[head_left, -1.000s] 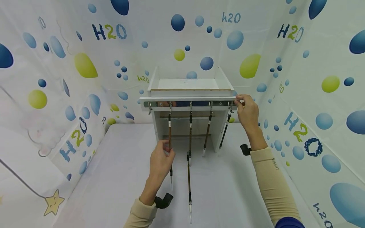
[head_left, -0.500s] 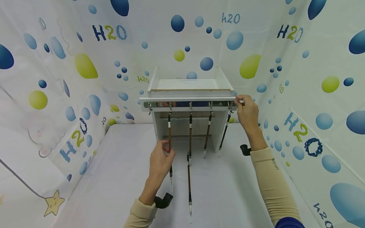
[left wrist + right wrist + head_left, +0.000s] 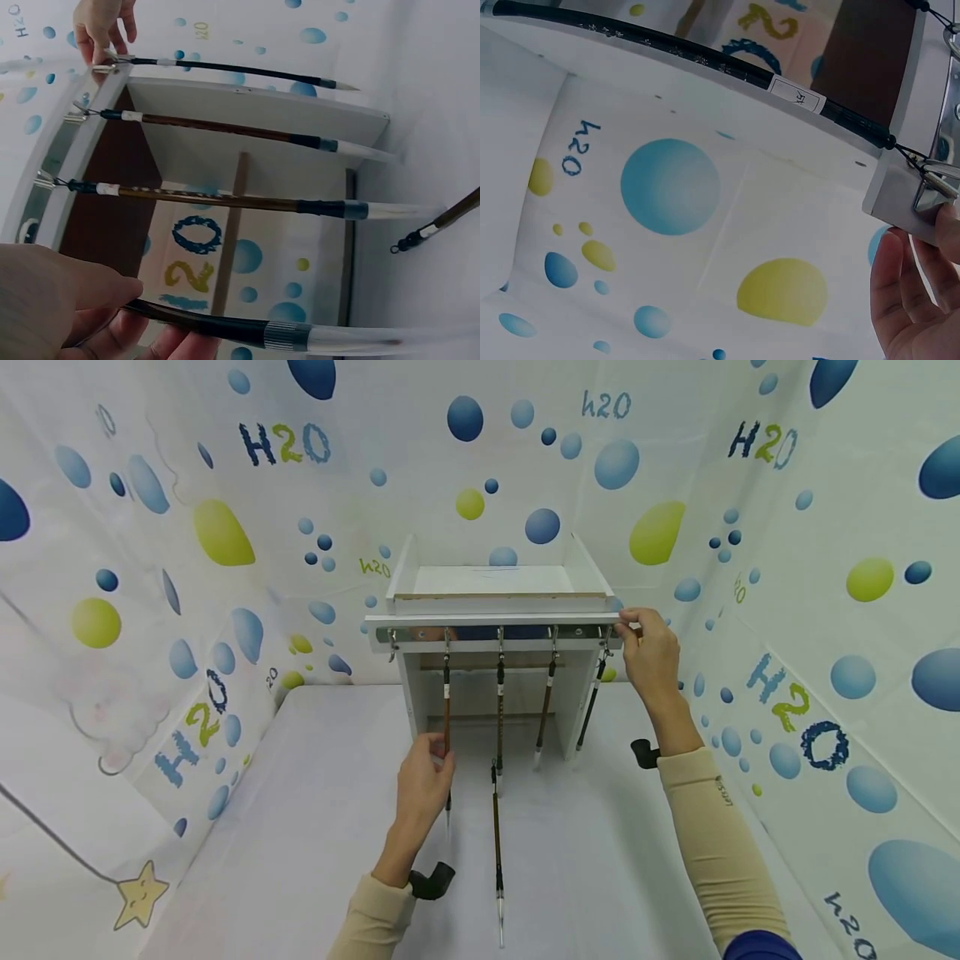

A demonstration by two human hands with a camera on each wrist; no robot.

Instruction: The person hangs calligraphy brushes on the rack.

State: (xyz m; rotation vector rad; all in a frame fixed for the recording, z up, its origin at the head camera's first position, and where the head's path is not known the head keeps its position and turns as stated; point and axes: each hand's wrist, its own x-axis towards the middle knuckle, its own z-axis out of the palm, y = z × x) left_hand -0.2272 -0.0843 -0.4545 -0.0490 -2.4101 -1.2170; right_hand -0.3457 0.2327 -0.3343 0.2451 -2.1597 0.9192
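Observation:
In the head view, my left hand (image 3: 425, 781) pinches the lower handle of a brown calligraphy brush (image 3: 447, 697) that hangs from a hook. The left wrist view shows the thumb above this brush (image 3: 225, 322) and fingers beneath; its pale tip points away from the hand. My right hand (image 3: 651, 647) grips the right end of the white hook rail (image 3: 487, 646) at the front of a small white rack. In the right wrist view, its thumb lies by the last hook (image 3: 937, 186), where a dark brush (image 3: 667, 51) hangs.
Two more brushes, a patterned one (image 3: 500, 718) and a brown one (image 3: 545, 714), hang between the hands. The leftmost hook (image 3: 393, 647) bears no brush. Another brush (image 3: 497, 843) lies on the white table (image 3: 315, 827). A shallow tray (image 3: 491, 581) tops the rack.
My left hand has shifted very slightly, and the lower end of its brush now appears a little higher in the head view. The right hand has stayed on the rail.

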